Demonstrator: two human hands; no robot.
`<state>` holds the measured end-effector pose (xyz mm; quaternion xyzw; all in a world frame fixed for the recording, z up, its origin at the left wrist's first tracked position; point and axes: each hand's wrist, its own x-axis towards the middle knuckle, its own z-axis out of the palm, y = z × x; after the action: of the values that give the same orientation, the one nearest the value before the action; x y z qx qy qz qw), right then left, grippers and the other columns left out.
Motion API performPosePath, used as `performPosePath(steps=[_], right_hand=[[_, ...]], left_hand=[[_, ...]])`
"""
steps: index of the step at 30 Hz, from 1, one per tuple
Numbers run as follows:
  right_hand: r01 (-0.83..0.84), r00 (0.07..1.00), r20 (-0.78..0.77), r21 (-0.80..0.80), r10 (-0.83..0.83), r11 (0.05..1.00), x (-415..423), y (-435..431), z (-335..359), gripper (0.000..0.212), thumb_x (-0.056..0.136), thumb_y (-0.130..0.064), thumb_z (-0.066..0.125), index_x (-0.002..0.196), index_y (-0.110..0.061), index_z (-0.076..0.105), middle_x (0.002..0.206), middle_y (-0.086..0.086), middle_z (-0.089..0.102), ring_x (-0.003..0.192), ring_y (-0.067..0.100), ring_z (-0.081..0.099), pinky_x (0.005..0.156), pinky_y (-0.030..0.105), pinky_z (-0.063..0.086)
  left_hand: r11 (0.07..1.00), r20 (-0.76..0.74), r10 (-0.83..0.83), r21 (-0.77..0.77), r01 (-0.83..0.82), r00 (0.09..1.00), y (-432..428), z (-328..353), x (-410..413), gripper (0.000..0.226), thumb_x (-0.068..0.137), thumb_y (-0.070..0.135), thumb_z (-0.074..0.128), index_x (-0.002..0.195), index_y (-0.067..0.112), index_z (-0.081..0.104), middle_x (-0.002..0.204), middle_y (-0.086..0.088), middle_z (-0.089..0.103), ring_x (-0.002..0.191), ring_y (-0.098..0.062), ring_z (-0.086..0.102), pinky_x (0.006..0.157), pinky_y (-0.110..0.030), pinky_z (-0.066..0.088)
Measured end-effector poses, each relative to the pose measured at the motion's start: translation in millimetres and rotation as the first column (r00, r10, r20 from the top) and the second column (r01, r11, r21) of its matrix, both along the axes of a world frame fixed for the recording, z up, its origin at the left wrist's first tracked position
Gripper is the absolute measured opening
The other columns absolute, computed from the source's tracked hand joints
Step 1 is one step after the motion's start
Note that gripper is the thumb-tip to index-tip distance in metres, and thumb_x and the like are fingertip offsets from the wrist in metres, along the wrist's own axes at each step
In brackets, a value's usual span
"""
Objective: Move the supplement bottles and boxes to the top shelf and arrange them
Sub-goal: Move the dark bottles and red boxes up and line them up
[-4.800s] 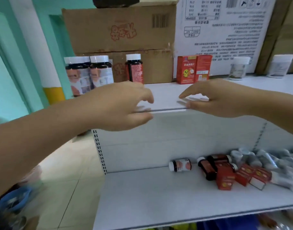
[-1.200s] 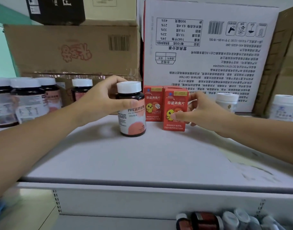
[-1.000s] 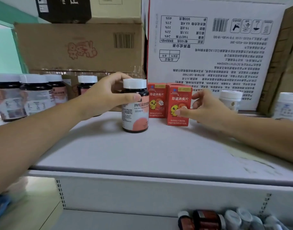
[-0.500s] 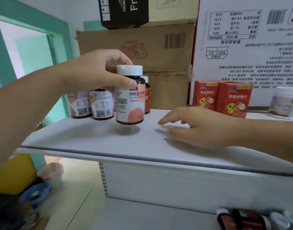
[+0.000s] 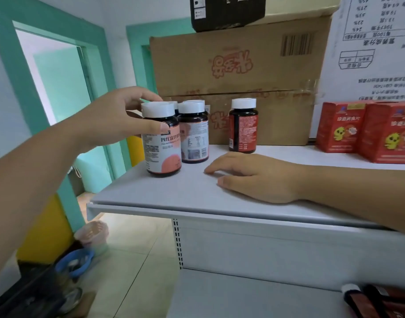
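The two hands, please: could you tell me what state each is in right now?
Left hand: grips the pink-labelled supplement bottle by its top.
Right hand: open, resting flat on the top shelf, holding nothing.

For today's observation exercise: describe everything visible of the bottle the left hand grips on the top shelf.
The bottle is dark brown with a white cap and a white-and-pink label bearing Chinese print. It stands upright near the top shelf's left front corner, just ahead of similar bottles. The left hand grips its cap and shoulder.
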<state>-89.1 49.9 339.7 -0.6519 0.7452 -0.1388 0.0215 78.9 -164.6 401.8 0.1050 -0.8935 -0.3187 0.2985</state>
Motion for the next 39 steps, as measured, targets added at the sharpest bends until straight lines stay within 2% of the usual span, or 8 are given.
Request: performPosePath(steps=[7, 16, 22, 25, 29, 32, 35, 39], right_hand=[[0.001, 1.000, 0.004, -0.010, -0.001, 1.000, 0, -2, 0, 0.039, 0.099, -0.038, 0.044, 0.138, -0.033, 0.048, 0.140, -0.017, 0.046, 0.120, -0.009, 0.036, 0.099, 0.010, 0.024], [0.009, 1.000, -0.006, -0.024, -0.010, 1.000, -3, -3, 0, 0.037, 0.098, -0.041, 0.045, 0.134, -0.033, 0.051, 0.135, -0.016, 0.049, 0.120, -0.001, 0.042, 0.102, 0.019, 0.031], [0.040, 0.999, -0.027, 0.001, -0.040, 0.999, 2, -2, 6, 0.037, 0.099, -0.040, 0.047, 0.133, -0.030, 0.053, 0.134, -0.013, 0.051, 0.118, 0.000, 0.044, 0.100, 0.017, 0.030], [0.108, 0.992, -0.075, 0.053, -0.104, 0.993, 3, 6, 17, 0.039, 0.099, -0.043, 0.045, 0.134, -0.030, 0.054, 0.134, -0.012, 0.053, 0.121, 0.006, 0.047, 0.099, 0.020, 0.034], [0.200, 0.979, -0.035, 0.022, -0.199, 0.980, 0, 41, 27, 0.037, 0.098, -0.045, 0.046, 0.131, -0.032, 0.056, 0.125, -0.017, 0.055, 0.115, 0.005, 0.051, 0.088, 0.018, 0.039], [0.252, 0.967, -0.030, -0.014, -0.253, 0.967, -5, 84, 25, 0.035, 0.095, -0.045, 0.050, 0.127, -0.034, 0.058, 0.122, -0.018, 0.055, 0.116, 0.005, 0.051, 0.092, 0.020, 0.039], [0.313, 0.948, -0.037, -0.037, -0.315, 0.949, -12, 137, 20, 0.037, 0.089, -0.052, 0.051, 0.123, -0.039, 0.059, 0.121, -0.021, 0.057, 0.115, 0.003, 0.052, 0.096, 0.023, 0.042], [0.351, 0.932, -0.082, -0.053, -0.354, 0.935, -17, 221, 13, 0.033, 0.090, -0.052, 0.051, 0.120, -0.041, 0.060, 0.119, -0.020, 0.060, 0.111, 0.004, 0.054, 0.094, 0.027, 0.046]], left_hand=[[0.999, 0.009, -0.023, -0.039, 0.024, 1.000, -1, -4, -12, 0.057, 0.051, 0.053, 0.078, 0.105, 0.039, 0.067, 0.104, 0.016, 0.071, 0.092, -0.003, 0.069, 0.076, -0.023, 0.051], [0.998, -0.037, -0.025, -0.064, 0.023, 0.999, 9, -11, -22, 0.052, 0.055, 0.055, 0.075, 0.104, 0.044, 0.065, 0.103, 0.022, 0.069, 0.091, 0.007, 0.065, 0.070, -0.010, 0.050], [0.993, -0.052, 0.041, -0.105, -0.047, 0.998, 11, -22, -21, 0.082, 0.052, 0.062, 0.071, 0.127, 0.035, 0.049, 0.115, 0.018, 0.060, 0.098, 0.002, 0.062, 0.078, -0.017, 0.046], [0.964, -0.080, 0.131, -0.220, -0.146, 0.988, 12, -20, -11, 0.082, 0.064, 0.054, 0.079, 0.134, 0.031, 0.044, 0.120, 0.012, 0.053, 0.099, -0.002, 0.059, 0.074, -0.017, 0.044], [0.871, -0.119, 0.216, -0.425, -0.246, 0.969, 25, -18, 15, 0.056, 0.072, 0.046, 0.080, 0.118, 0.032, 0.051, 0.104, 0.011, 0.059, 0.084, -0.002, 0.060, 0.067, -0.027, 0.048], [0.866, 0.044, 0.242, -0.460, -0.195, 0.969, 46, -19, 30, 0.039, 0.072, 0.053, 0.075, 0.103, 0.036, 0.058, 0.094, 0.016, 0.065, 0.080, -0.003, 0.063, 0.070, -0.028, 0.050], [0.882, 0.260, 0.230, -0.464, -0.087, 0.938, 79, -23, 38, 0.051, 0.063, 0.069, 0.064, 0.104, 0.040, 0.059, 0.098, 0.018, 0.065, 0.089, 0.000, 0.062, 0.082, -0.034, 0.053], [0.880, 0.310, 0.176, -0.476, -0.008, 0.934, 141, -35, 30, 0.047, 0.071, 0.062, 0.067, 0.111, 0.037, 0.061, 0.105, 0.018, 0.064, 0.095, 0.002, 0.061, 0.088, -0.034, 0.053]])
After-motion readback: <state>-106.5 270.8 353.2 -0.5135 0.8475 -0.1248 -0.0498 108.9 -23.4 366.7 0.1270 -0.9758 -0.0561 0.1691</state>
